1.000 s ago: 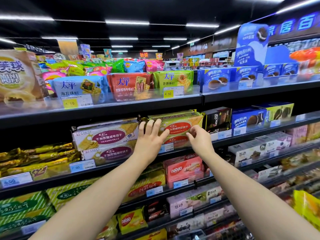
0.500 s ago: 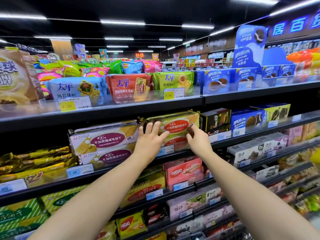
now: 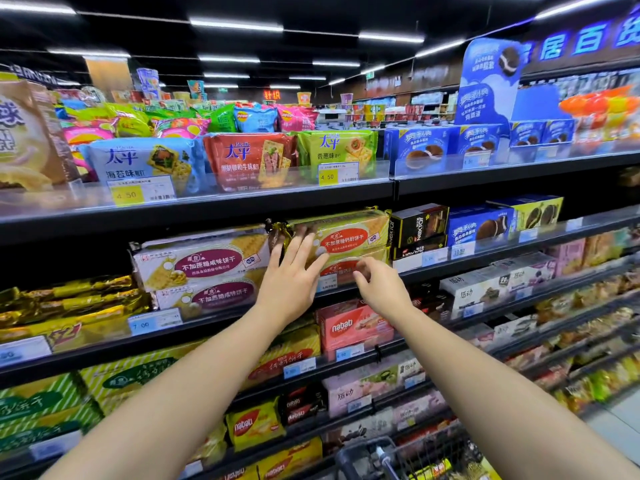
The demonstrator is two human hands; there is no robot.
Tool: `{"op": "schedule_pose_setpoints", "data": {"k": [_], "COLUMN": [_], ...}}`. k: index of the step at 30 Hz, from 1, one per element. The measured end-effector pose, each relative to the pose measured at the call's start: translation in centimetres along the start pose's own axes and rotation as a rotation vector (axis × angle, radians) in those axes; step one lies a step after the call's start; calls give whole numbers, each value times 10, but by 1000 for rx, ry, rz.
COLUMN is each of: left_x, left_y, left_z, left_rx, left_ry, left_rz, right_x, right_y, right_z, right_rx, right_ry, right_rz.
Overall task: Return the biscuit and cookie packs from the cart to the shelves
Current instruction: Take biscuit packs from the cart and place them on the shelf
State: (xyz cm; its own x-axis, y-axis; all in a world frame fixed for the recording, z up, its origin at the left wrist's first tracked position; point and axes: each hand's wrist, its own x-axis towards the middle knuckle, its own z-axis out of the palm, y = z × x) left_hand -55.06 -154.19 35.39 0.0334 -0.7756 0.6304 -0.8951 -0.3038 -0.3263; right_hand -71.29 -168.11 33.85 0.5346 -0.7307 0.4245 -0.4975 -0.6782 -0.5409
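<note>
A: Left hand [image 3: 291, 278] status?
B: Fingers straight, flat against green biscuit pack [image 3: 349, 233], seated at shelf [image 3: 426, 273] front edge. Right hand [image 3: 381, 289] loosely curled, empty.
A: Remaining?
B: Packs [image 3: 438, 467] visible in cart [image 3: 360, 452]; more to shelve, apparently.

The green biscuit pack [image 3: 349, 233] lies flat on the second shelf [image 3: 221, 322] from the top, its long side toward the aisle. It rests on a second pack of the same kind [image 3: 341, 268], so the two make a small stack. Its wrapper is light green, with a red oval label in white Chinese letters and a picture of pale crackers at the right end; crumpled golden foil shows at its left end. The stack stands just beside the white and purple packs [image 3: 204, 263] on its left and the black boxes [image 3: 419, 225] on its right. The cart [image 3: 363, 448] of dark wire shows at the bottom edge, and the yellow packets [image 3: 433, 468] inside it are too blurred to name.
</note>
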Motion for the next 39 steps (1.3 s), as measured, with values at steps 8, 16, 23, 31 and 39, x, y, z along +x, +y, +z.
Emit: {"op": "schedule_pose_setpoints", "data": {"k": [8, 16, 23, 31, 39], "left_x": [-64, -168, -333, -564, -775], "left_y": [29, 31, -11, -100, -189], "left_z": [-18, -34, -68, -176, -341], "left_rx": [-46, -113, -105, -77, 43], "left_ry": [-101, -430, -766, -1027, -996], "left_rz": [-90, -340, -534, -864, -1275], "right_x": [-45, -111, -203, -350, -523], "right_y": [-6, -35, -108, -301, -542], "right_z": [6, 52, 138, 263, 339], "right_rx": [-25, -127, -278, -328, -343], "right_ry": [-149, -366, -619, -977, -1082], "right_rz": [-81, -228, -421, -696, -1092]}}
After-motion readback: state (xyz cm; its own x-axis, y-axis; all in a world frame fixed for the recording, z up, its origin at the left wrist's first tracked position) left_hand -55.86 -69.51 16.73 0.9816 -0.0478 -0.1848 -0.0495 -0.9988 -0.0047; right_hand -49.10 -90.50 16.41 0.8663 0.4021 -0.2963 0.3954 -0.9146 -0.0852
